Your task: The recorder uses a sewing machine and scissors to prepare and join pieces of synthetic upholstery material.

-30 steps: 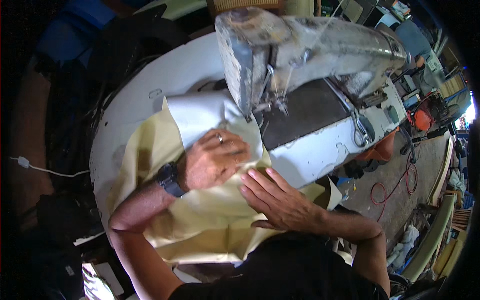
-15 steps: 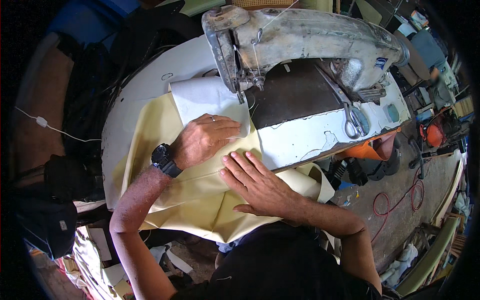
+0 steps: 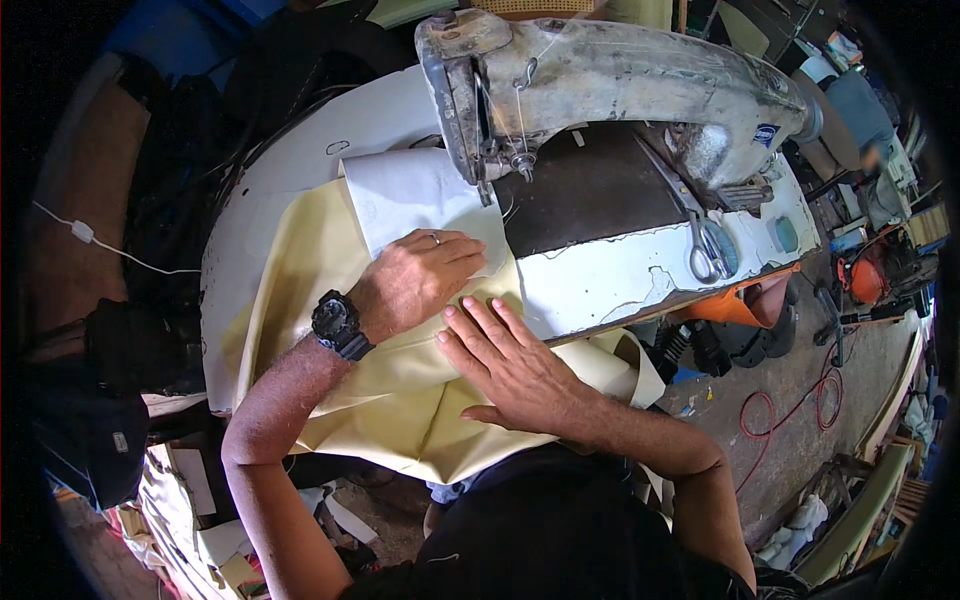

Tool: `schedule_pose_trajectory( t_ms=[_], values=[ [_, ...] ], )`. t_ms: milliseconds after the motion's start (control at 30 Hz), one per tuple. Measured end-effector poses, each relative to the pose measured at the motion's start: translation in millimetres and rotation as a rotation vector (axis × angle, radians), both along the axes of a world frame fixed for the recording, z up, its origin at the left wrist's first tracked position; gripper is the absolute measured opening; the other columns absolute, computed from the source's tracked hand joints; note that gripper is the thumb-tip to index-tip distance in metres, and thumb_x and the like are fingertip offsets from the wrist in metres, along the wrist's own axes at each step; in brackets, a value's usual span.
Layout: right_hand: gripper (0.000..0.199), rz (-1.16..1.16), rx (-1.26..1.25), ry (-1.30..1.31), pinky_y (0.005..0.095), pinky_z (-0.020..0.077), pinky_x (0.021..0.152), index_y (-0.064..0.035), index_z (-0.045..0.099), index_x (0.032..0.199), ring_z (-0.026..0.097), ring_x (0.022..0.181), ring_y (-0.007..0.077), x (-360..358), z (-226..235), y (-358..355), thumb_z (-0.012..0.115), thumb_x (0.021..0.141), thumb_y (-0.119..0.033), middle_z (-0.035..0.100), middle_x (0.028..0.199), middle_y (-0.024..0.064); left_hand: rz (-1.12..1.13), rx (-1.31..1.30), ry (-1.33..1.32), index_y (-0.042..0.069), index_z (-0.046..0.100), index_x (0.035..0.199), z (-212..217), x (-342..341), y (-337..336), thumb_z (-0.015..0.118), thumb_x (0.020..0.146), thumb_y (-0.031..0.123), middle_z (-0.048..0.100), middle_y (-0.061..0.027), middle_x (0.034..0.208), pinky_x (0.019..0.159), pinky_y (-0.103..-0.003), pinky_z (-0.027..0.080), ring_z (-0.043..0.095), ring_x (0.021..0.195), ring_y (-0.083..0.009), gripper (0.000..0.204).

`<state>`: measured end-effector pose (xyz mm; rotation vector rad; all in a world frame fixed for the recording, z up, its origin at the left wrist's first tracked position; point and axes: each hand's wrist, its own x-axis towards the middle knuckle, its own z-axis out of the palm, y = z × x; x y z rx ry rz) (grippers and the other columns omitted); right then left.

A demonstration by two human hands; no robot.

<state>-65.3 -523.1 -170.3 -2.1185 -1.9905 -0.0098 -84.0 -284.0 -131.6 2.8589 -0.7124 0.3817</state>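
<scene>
A sheet of pale yellow fabric (image 3: 300,235), smooth like upholstery vinyl, lies over the sewing table's left end and drapes past its near edge. On top of it a white piece (image 3: 405,200) reaches under the needle end of the sewing machine (image 3: 610,80). My left hand (image 3: 425,275), with a ring and a black watch (image 3: 340,325) on the wrist, rests over the white piece's near edge, fingers together and slightly bent. Just nearer and to the right, my right hand (image 3: 505,365) lies flat on the yellow fabric, fingers stretched out.
Scissors (image 3: 705,255) lie on the table right of the machine arm, beside a bluish oval piece (image 3: 785,235). Orange material (image 3: 745,300) hangs below the table's right edge. A red cord (image 3: 765,415) coils on the floor. A white cable (image 3: 130,255) runs at the left.
My left hand has shifted slightly right, closer to my right hand. The machine and table sit slightly differently in the picture. Both hands stay on the material.
</scene>
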Motion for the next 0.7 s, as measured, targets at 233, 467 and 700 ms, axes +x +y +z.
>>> schedule_pose_trajectory(
  t_ms=[233,467,700],
  values=[
    [0.102,-0.02,-0.007,0.006,0.0576,0.0156,0.13,0.0004,0.037,0.157,0.022,0.157,0.0421,6,1,7,0.068,0.088,-0.069,0.032,0.164,0.0243,0.01,0.024,-0.007,0.005,0.072,0.113,0,9,4,0.07,0.088,0.013,0.072,-0.0092,0.125,0.097,-0.039,0.056,0.069,0.115,-0.026,0.027],
    [0.103,-0.029,0.028,0.071,0.0561,0.0163,0.13,0.0013,0.037,0.156,0.025,0.156,0.0415,21,3,17,0.068,0.088,-0.071,0.034,0.163,0.0245,0.044,0.032,-0.057,0.006,0.071,0.114,-7,20,12,0.072,0.084,0.011,0.071,-0.0078,0.124,0.092,-0.038,0.057,0.07,0.112,-0.0257,0.031],
    [0.101,-0.052,0.124,0.095,0.055,0.0169,0.129,0.0033,0.041,0.153,0.03,0.154,0.041,27,3,29,0.066,0.089,-0.071,0.037,0.16,0.0258,0.138,0.101,0.015,0.005,0.073,0.115,-2,24,7,0.074,0.08,0.006,0.071,-0.0082,0.127,0.099,-0.038,0.055,0.068,0.117,-0.0266,0.036]
  ],
)
